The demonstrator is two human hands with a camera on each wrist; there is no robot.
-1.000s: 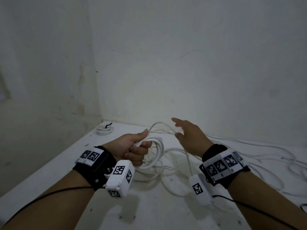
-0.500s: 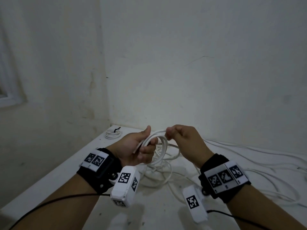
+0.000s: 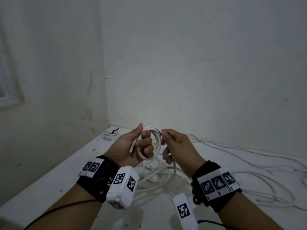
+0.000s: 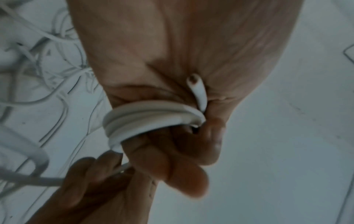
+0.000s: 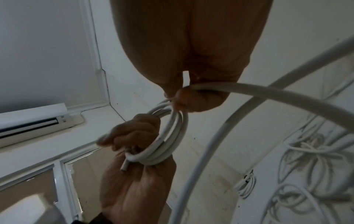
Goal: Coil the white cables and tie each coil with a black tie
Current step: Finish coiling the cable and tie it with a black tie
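A small coil of white cable (image 3: pixel 156 143) hangs in the air above the table, and my left hand (image 3: pixel 141 145) grips its left side with curled fingers. The cut cable end (image 3: pixel 132 147) sticks out below that thumb. My right hand (image 3: pixel 166 143) pinches the running cable at the coil's top right edge. The left wrist view shows the loops (image 4: pixel 151 119) stacked across my left fingers. In the right wrist view the coil (image 5: pixel 168 136) sits in my left fist and the free cable (image 5: pixel 268 94) runs off to the right.
Loose white cable (image 3: pixel 232 171) sprawls in tangles over the white table (image 3: pixel 66 176) below and right of my hands. A finished small coil with a black tie (image 3: pixel 111 135) lies at the far left corner. Walls close the table at the back and left.
My right hand went from open and away from the coil to pinching the cable at the coil's top. Both hands have risen slightly and come together.
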